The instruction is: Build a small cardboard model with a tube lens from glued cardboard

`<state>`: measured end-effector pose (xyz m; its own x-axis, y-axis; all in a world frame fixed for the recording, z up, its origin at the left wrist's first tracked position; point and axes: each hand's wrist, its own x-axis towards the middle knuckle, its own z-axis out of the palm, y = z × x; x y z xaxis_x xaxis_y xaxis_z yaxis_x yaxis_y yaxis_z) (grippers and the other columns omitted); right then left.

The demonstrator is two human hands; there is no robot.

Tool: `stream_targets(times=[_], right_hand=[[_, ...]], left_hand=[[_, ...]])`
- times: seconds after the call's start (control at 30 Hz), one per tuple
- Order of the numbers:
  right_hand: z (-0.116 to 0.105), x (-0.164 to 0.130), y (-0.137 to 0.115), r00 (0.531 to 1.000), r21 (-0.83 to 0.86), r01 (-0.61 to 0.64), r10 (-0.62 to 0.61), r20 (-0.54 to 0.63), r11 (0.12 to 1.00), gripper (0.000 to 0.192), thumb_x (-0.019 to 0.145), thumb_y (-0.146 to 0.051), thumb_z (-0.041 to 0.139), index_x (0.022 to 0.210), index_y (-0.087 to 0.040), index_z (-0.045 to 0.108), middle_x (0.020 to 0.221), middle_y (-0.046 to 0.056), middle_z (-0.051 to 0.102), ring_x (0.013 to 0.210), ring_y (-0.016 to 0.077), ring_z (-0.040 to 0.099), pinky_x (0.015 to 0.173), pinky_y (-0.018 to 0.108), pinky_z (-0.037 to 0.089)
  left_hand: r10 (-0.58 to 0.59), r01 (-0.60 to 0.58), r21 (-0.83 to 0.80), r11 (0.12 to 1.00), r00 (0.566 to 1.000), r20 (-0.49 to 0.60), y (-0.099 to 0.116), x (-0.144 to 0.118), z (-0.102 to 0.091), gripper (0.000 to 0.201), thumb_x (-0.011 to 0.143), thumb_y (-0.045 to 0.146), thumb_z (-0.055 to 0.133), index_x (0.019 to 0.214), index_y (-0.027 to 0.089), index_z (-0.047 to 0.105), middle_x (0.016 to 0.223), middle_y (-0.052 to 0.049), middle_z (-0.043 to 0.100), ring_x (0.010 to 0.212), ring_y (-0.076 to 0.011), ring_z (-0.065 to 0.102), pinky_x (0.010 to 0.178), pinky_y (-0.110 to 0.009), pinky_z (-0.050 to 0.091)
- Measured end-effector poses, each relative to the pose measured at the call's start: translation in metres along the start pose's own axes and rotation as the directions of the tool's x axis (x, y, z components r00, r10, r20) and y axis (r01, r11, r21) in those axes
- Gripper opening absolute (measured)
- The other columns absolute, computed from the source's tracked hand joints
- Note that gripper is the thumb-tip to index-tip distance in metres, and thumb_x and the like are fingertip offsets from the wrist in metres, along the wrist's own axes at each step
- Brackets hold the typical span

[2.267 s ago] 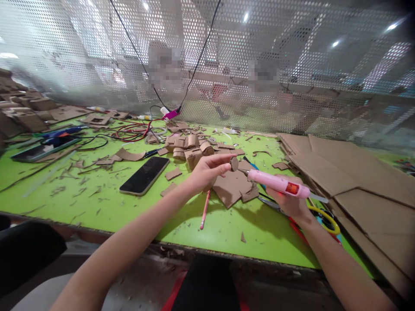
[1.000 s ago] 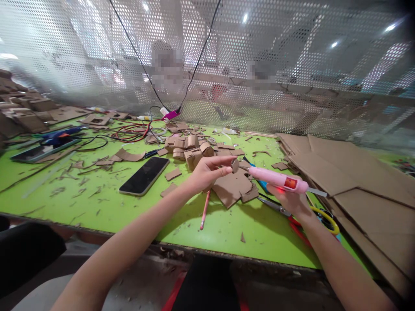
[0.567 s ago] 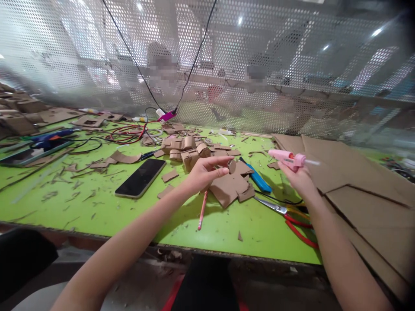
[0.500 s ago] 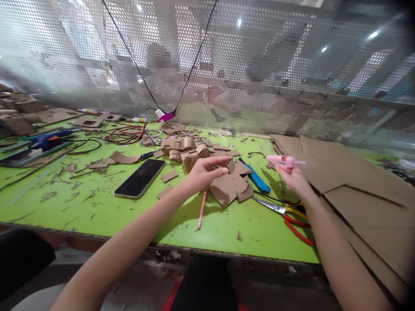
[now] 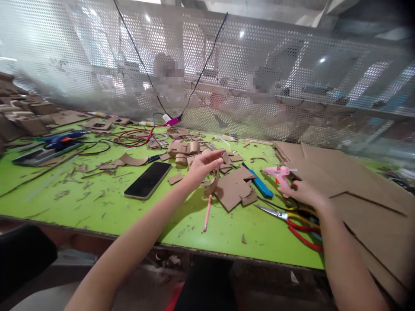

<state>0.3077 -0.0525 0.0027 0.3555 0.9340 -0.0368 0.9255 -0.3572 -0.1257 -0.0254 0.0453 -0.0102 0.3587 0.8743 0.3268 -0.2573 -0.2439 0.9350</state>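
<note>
Left of the utility knife [image 5: 263,185], the left hand [image 5: 203,166] pinches a cardboard disc [image 5: 225,158]. Right of it, the right hand [image 5: 304,193] touches the leftward-pointing glue gun [image 5: 278,171]; grip indeterminate.

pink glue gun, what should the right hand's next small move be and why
I'd probably rest the pink glue gun fully on the green table and free the right hand: the gun looks low over or already on the surface, with that hand at its handle, and the left hand holds a small cardboard piece which another hand could steady.
</note>
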Motion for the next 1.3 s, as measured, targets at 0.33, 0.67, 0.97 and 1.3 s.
stream_targets(times=[0.33,0.67,0.97,1.3], right_hand=[[0.027,-0.085,-0.144,0.289,-0.204,0.927,-0.946,-0.144,0.314,0.021,0.086,-0.012,0.049,0.101,-0.02,0.062,0.106,0.007,0.067,0.095,0.0197,0.059,0.081,0.032,0.044],[0.065,-0.066,-0.165,0.186,-0.136,0.971,-0.978,-0.099,0.199,0.032,0.088,-0.012,0.048,0.118,-0.019,0.057,0.117,0.008,0.064,0.112,0.0213,0.053,0.094,0.037,0.042],[0.059,-0.012,-0.189,0.328,-0.226,0.905,-0.93,-0.164,0.359,0.015,0.087,-0.024,0.055,0.098,-0.017,0.063,0.111,0.01,0.065,0.117,0.0261,0.05,0.107,0.056,0.026],[0.035,-0.021,-0.146,0.335,-0.15,0.873,-0.796,-0.504,0.463,0.022,0.093,-0.018,0.04,0.104,-0.018,0.059,0.097,0.011,0.067,0.088,0.022,0.062,0.075,0.036,0.048]], left_hand=[[0.011,-0.013,-0.052,0.999,0.999,-0.032,-0.003,0.004,-0.002,0.042,0.065,0.039,0.077,0.104,0.023,0.072,0.093,-0.004,0.068,0.077,-0.013,0.058,0.061,-0.021,0.045],[-0.015,0.009,-0.122,0.992,0.999,-0.049,0.001,0.004,-0.004,0.045,0.063,0.04,0.078,0.104,0.023,0.071,0.093,-0.004,0.07,0.075,-0.0116,0.06,0.057,-0.018,0.045],[-0.017,-0.012,-0.224,0.974,0.992,-0.126,0.005,0.008,-0.01,0.051,0.059,0.04,0.081,0.104,0.021,0.07,0.094,-0.004,0.068,0.07,-0.0083,0.059,0.054,-0.015,0.043],[-0.015,-0.038,-0.438,0.898,0.993,-0.117,0.009,0.007,-0.012,0.045,0.061,0.042,0.08,0.099,0.024,0.065,0.094,-0.001,0.068,0.089,-0.0129,0.065,0.056,-0.014,0.047]])
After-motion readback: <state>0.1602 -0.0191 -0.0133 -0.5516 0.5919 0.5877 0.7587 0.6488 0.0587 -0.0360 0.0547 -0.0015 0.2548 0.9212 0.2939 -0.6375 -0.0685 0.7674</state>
